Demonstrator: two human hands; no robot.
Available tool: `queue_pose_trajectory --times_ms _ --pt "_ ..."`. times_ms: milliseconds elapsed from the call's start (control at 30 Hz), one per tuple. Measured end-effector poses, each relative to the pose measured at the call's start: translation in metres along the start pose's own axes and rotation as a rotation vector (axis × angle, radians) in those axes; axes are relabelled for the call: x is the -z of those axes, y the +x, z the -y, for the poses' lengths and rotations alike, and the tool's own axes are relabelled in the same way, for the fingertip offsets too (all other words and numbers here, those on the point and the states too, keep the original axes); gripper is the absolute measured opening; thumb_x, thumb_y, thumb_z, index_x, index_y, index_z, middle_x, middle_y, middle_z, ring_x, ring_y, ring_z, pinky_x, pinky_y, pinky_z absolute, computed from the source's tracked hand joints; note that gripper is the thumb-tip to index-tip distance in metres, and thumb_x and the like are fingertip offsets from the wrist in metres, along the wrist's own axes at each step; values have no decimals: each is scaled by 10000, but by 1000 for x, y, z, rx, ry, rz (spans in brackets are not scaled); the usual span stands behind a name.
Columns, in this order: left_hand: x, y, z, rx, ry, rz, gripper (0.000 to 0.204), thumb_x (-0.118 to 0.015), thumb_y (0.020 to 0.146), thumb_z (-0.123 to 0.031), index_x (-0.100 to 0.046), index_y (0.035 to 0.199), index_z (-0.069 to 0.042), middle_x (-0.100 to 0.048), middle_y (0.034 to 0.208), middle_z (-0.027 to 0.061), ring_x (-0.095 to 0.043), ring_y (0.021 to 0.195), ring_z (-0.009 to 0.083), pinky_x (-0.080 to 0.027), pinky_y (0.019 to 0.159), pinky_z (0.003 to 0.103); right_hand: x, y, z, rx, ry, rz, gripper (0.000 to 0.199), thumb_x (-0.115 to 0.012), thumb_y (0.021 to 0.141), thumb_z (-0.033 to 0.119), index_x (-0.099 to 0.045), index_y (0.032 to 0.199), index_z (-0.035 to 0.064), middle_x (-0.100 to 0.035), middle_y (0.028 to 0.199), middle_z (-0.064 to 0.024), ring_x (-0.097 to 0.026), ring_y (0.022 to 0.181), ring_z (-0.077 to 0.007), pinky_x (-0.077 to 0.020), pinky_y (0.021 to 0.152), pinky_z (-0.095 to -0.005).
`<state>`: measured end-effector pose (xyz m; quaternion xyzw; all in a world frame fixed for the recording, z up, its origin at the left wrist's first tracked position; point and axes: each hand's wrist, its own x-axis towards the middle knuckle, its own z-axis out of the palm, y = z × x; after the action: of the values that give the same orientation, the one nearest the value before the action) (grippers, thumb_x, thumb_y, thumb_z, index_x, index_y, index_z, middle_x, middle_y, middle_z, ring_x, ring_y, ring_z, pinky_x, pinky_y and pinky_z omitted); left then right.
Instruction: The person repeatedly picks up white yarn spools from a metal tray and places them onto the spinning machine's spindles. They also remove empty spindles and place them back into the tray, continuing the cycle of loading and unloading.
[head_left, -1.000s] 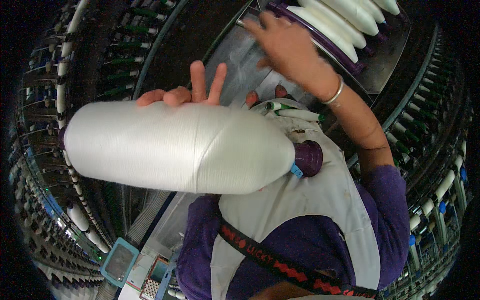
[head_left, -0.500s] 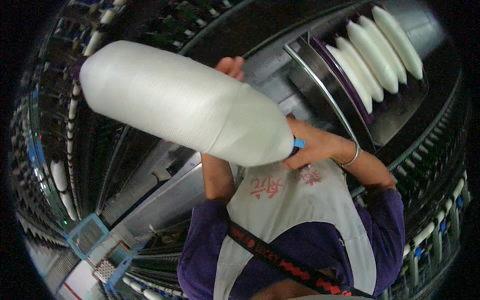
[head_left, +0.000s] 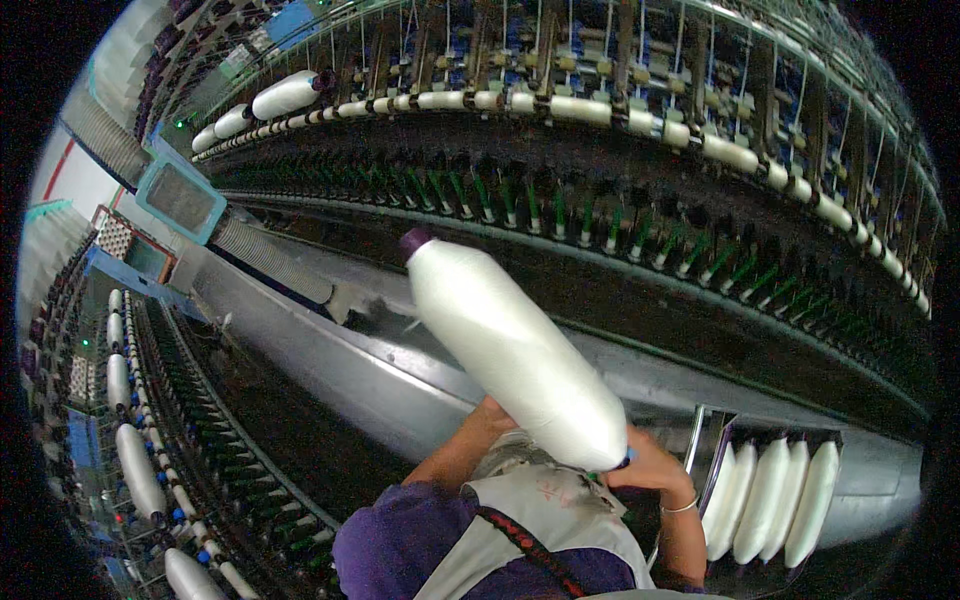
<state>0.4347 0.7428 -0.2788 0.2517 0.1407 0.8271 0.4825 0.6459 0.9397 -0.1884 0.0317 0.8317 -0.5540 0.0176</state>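
A big white roving bobbin [head_left: 515, 350] lies slantwise in front of my chest, its purple core end [head_left: 415, 241] pointing up and to the left. My right hand [head_left: 648, 462] is closed round the bobbin's lower right end, where a small blue bit shows; a bracelet circles that wrist. Under the bobbin's near side my left hand [head_left: 490, 415] bears its weight, its fingers mostly hidden behind the yarn. To the right of my right forearm, several similar full white bobbins [head_left: 770, 500] lie side by side in a metal cart [head_left: 862, 470] with a bent handle.
A long spinning frame [head_left: 600, 190] with green spindles and white rollers runs across the far side. Another machine row [head_left: 190, 420] curves along the left, holding more roving bobbins. Between them stand a blue-framed box [head_left: 182, 198] and a ribbed duct [head_left: 275, 260].
My view has turned, bringing the far spinning frame into sight. The bobbin now looks smaller and lower, tilting more steeply. Both hands stay on it, and the cart appears lower right.
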Motion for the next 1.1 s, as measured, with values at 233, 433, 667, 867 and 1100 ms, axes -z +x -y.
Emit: queue_pose_trajectory --times_ms 233,433,667,867,1100 --pt "73 116 -104 -124 129 1 706 -805 774 -420 -511 1342 -121 -534 1355 31 -496 1246 263 -423 1058 468 69 183 53 71 -911 -477 463 -737 663 176 -511 1056 82 -636 682 -157 -645 614 -364 -483 520 -467" --pt "42 235 -284 -210 747 -267 613 -787 812 -173 -470 1329 -81 -582 1272 113 -545 1209 245 -453 1029 431 145 381 122 351 -1127 -892 460 -744 605 80 -543 1015 135 -634 728 -66 -642 634 -317 -499 565 -427" --pt "5 338 -418 -1168 2325 -263 824 -880 638 -370 -509 1323 -100 -512 1380 134 -394 1342 393 -264 1111 573 186 544 182 612 -1288 -1102 238 -615 756 72 -600 993 78 -637 743 -74 -643 681 -261 -492 610 -408" --pt "64 365 -449 -1213 2599 -127 1095 -760 600 -698 -425 1427 -63 -433 1466 162 -340 1385 413 -193 1151 600 172 584 186 1029 -1037 -1009 173 -640 725 114 -634 895 82 -663 852 -128 -665 845 -292 -510 773 -415" --pt "81 389 -471 -1339 2677 143 881 -604 795 -659 -475 1363 2 -551 1311 201 -548 1174 368 -408 1015 526 89 465 71 602 -863 -1104 572 -708 785 221 -506 1310 116 -478 1328 -153 -495 1222 -315 -393 1051 -488"
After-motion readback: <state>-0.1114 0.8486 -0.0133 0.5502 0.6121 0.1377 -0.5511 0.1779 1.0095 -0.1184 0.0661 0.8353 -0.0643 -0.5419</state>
